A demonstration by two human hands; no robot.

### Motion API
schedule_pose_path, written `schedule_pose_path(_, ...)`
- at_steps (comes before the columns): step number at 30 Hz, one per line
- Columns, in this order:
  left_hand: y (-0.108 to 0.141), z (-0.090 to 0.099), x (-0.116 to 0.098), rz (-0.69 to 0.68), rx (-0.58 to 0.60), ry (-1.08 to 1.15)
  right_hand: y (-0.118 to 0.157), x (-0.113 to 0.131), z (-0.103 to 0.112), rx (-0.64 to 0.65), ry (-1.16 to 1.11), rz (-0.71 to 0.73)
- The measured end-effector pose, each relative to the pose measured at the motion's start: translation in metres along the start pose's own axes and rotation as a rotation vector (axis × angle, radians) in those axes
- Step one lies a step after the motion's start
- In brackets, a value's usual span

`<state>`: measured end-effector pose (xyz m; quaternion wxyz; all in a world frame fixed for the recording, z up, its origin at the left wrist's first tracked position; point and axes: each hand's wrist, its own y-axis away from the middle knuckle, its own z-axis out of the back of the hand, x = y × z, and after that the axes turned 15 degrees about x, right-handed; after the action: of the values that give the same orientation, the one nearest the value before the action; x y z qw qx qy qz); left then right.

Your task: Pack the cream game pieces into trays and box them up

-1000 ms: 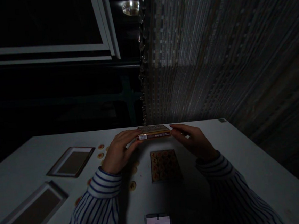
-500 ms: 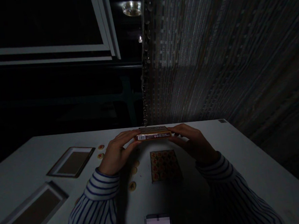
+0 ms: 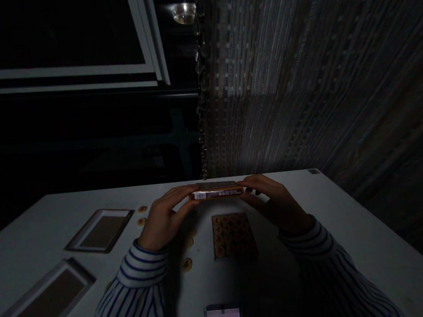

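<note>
A flat cardboard box (image 3: 217,193) with a barcode on its near side is held level above the far part of the table. My left hand (image 3: 164,218) grips its left end, thumb below and fingers on top. At its right end my right hand (image 3: 274,203) pinches it the same way. Below and nearer lies a square tray (image 3: 234,236) filled with rows of round xiangqi pieces with red characters. Several loose pieces, one of them a xiangqi piece with a black character (image 3: 186,264), lie by my left forearm.
Two shallow open box parts lie at the left, a brown-rimmed one (image 3: 99,231) and a nearer grey-rimmed one (image 3: 46,303). Two loose red-marked pieces (image 3: 141,216) are beside my left hand. A string curtain (image 3: 271,74) hangs behind the white table (image 3: 336,226).
Almost nothing differs. Both hands keep hold of the box in about the same place, and the view has shifted very slightly.
</note>
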<state>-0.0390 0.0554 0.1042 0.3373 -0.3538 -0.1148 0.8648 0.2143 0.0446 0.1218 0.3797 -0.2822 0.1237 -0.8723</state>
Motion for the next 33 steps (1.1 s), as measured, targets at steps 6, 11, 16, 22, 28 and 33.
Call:
schedule_pose_path(6,-0.001,0.000,-0.004,-0.019,-0.017,0.002,0.000,0.000,-0.001,-0.025,0.029,-0.006)
schedule_pose_path(11,-0.002,-0.004,-0.004,0.035,-0.041,0.032,0.001,-0.001,0.002,-0.026,0.043,-0.007)
schedule_pose_path(16,-0.002,-0.009,-0.002,0.069,-0.045,0.064,0.001,-0.003,0.004,-0.018,0.040,-0.015)
schedule_pose_path(22,-0.001,-0.006,-0.004,0.173,0.009,0.142,0.001,-0.001,0.007,-0.002,0.026,-0.053)
schedule_pose_path(28,-0.002,-0.004,-0.008,0.170,-0.030,0.232,0.001,0.000,0.009,-0.003,-0.012,-0.055)
schedule_pose_path(33,-0.009,-0.007,-0.014,0.160,-0.069,0.293,0.003,-0.001,0.011,-0.054,-0.010,-0.094)
